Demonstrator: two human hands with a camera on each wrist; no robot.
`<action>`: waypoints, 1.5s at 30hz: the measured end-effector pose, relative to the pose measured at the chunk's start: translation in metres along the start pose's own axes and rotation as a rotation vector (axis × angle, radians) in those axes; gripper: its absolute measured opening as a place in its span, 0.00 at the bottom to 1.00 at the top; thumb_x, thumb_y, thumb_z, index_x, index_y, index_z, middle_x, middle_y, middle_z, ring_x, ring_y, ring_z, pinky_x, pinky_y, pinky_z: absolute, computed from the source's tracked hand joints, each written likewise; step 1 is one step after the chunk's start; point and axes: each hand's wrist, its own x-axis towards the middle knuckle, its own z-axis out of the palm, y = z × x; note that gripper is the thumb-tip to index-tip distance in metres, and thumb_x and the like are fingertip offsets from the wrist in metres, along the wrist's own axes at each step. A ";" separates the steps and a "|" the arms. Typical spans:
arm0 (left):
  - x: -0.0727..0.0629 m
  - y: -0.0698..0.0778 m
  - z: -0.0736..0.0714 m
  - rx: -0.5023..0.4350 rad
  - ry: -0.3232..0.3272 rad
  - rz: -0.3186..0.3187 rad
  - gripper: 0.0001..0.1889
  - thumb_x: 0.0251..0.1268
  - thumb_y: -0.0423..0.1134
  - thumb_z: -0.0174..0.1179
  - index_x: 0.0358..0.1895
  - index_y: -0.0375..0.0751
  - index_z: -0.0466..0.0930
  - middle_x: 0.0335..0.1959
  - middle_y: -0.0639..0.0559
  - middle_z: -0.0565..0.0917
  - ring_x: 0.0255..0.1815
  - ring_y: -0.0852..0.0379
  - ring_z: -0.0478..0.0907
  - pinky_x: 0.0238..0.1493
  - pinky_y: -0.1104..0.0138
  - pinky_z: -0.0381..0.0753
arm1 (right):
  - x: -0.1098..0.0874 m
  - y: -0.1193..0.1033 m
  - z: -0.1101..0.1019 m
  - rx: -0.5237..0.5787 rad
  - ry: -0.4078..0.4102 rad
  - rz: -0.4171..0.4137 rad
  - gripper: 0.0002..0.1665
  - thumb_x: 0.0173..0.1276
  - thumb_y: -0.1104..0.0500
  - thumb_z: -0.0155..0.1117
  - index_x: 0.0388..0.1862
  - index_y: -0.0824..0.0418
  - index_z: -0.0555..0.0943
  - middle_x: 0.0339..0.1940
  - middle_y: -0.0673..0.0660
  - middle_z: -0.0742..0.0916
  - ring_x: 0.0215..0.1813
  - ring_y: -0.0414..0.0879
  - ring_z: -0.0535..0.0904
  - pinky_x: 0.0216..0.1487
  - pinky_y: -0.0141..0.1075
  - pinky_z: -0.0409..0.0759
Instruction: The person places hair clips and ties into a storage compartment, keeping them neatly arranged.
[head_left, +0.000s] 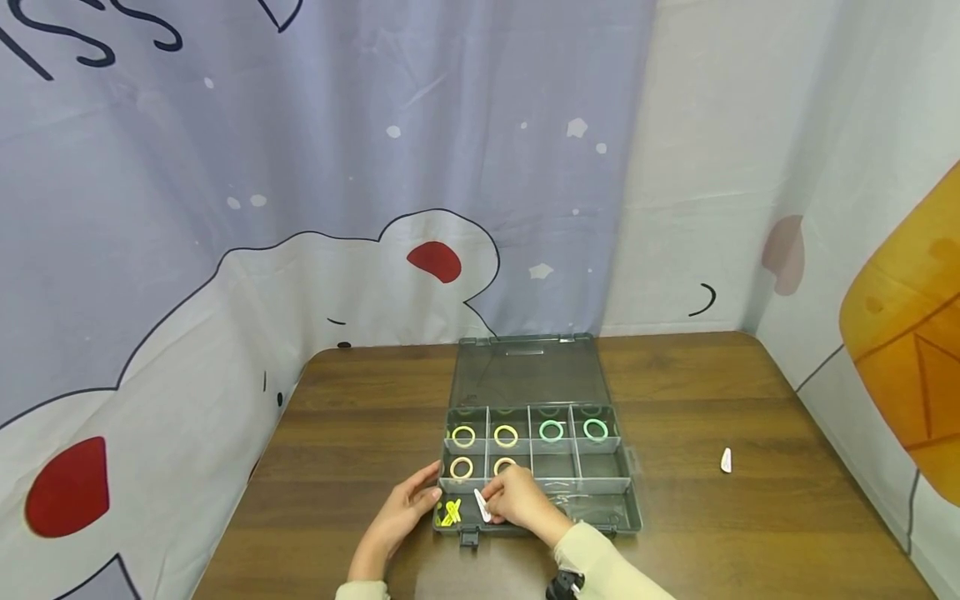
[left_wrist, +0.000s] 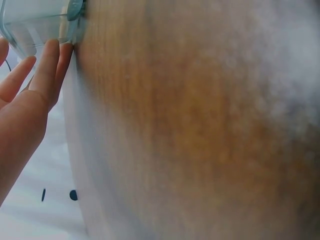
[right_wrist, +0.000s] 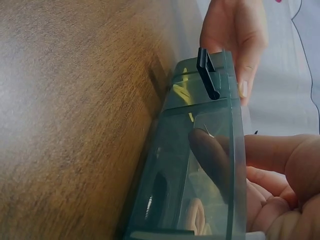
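A grey see-through divided box (head_left: 633, 500) lies with its lid (head_left: 528, 371) folded back. My right hand (head_left: 521, 500) reaches into the front row and pinches a white hair clip (head_left: 482, 506) between its fingertips. Fairly straight fingers of my left hand (head_left: 401, 517) touch the box's left side; the left wrist view shows the left hand (left_wrist: 32, 100) against the box's clear wall (left_wrist: 37, 32). Yellow clips (head_left: 451, 512) lie in the front left compartment. Yellow rings (head_left: 463, 447), green rings (head_left: 551, 440) and peach rings (head_left: 461, 477) sit in the compartments behind.
Another white clip (head_left: 726, 460) lies on the wooden table (head_left: 690, 533), right of the box. The box's black latch (head_left: 469, 538) hangs at its front edge. A printed curtain (head_left: 555, 208) stands behind the table.
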 end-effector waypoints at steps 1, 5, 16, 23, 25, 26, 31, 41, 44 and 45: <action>0.000 0.000 0.000 0.001 0.002 0.002 0.29 0.70 0.34 0.55 0.70 0.27 0.59 0.68 0.29 0.64 0.66 0.36 0.66 0.55 0.80 0.67 | 0.000 0.000 0.000 0.004 0.000 0.003 0.11 0.45 0.80 0.60 0.28 0.75 0.85 0.18 0.61 0.86 0.17 0.50 0.83 0.19 0.35 0.81; 0.000 -0.001 -0.001 -0.004 0.004 0.001 0.29 0.70 0.33 0.55 0.70 0.28 0.59 0.68 0.29 0.64 0.66 0.37 0.66 0.55 0.80 0.67 | 0.002 0.004 0.001 -0.017 0.017 -0.058 0.12 0.43 0.78 0.57 0.26 0.75 0.85 0.14 0.56 0.84 0.14 0.42 0.80 0.16 0.31 0.79; -0.001 -0.002 0.000 0.031 -0.010 0.033 0.28 0.71 0.32 0.54 0.70 0.26 0.59 0.67 0.27 0.65 0.65 0.34 0.67 0.57 0.77 0.68 | -0.001 0.007 0.001 -0.306 0.105 -0.259 0.13 0.38 0.78 0.60 0.25 0.71 0.86 0.14 0.54 0.84 0.15 0.34 0.74 0.17 0.23 0.71; 0.001 -0.003 -0.001 0.016 -0.003 0.013 0.28 0.70 0.33 0.55 0.70 0.27 0.59 0.67 0.28 0.65 0.66 0.36 0.67 0.55 0.80 0.67 | -0.002 0.003 -0.021 -0.063 -0.056 -0.145 0.08 0.49 0.78 0.63 0.31 0.77 0.83 0.21 0.64 0.86 0.20 0.49 0.83 0.21 0.26 0.79; 0.001 -0.003 -0.001 0.011 0.001 0.014 0.28 0.70 0.32 0.54 0.70 0.27 0.59 0.67 0.28 0.65 0.65 0.36 0.67 0.55 0.80 0.68 | -0.002 0.001 -0.031 -0.007 -0.083 -0.124 0.07 0.52 0.78 0.63 0.32 0.78 0.83 0.22 0.64 0.87 0.22 0.51 0.84 0.22 0.28 0.80; 0.001 -0.003 -0.001 0.011 0.001 0.015 0.28 0.70 0.32 0.54 0.70 0.27 0.59 0.67 0.28 0.65 0.65 0.36 0.67 0.55 0.80 0.68 | -0.001 0.000 -0.036 0.011 -0.090 -0.121 0.07 0.53 0.77 0.64 0.32 0.77 0.83 0.23 0.65 0.87 0.23 0.52 0.84 0.24 0.28 0.81; 0.000 -0.003 -0.001 0.019 -0.008 0.025 0.28 0.71 0.32 0.54 0.70 0.26 0.59 0.66 0.27 0.66 0.64 0.35 0.68 0.56 0.77 0.70 | 0.001 -0.003 -0.066 0.053 -0.088 -0.136 0.07 0.59 0.73 0.65 0.37 0.76 0.83 0.32 0.68 0.87 0.33 0.55 0.86 0.33 0.30 0.83; 0.001 -0.004 -0.002 0.003 -0.015 0.023 0.28 0.70 0.32 0.55 0.70 0.26 0.59 0.67 0.27 0.65 0.66 0.34 0.66 0.55 0.78 0.69 | 0.001 0.007 -0.126 0.045 0.067 -0.169 0.11 0.64 0.67 0.66 0.42 0.73 0.83 0.37 0.67 0.87 0.38 0.60 0.86 0.36 0.36 0.85; 0.002 -0.005 -0.002 -0.011 -0.012 0.016 0.28 0.70 0.31 0.55 0.70 0.26 0.59 0.67 0.27 0.65 0.66 0.35 0.66 0.55 0.79 0.69 | -0.003 0.011 -0.143 0.059 0.129 -0.179 0.11 0.64 0.68 0.64 0.42 0.76 0.82 0.38 0.70 0.86 0.38 0.59 0.86 0.37 0.40 0.85; 0.002 -0.005 -0.002 -0.012 -0.011 0.014 0.28 0.70 0.32 0.55 0.70 0.26 0.59 0.67 0.27 0.65 0.66 0.35 0.66 0.55 0.79 0.69 | -0.004 0.013 -0.148 0.071 0.151 -0.180 0.10 0.64 0.69 0.64 0.42 0.77 0.82 0.38 0.72 0.86 0.37 0.59 0.86 0.38 0.41 0.85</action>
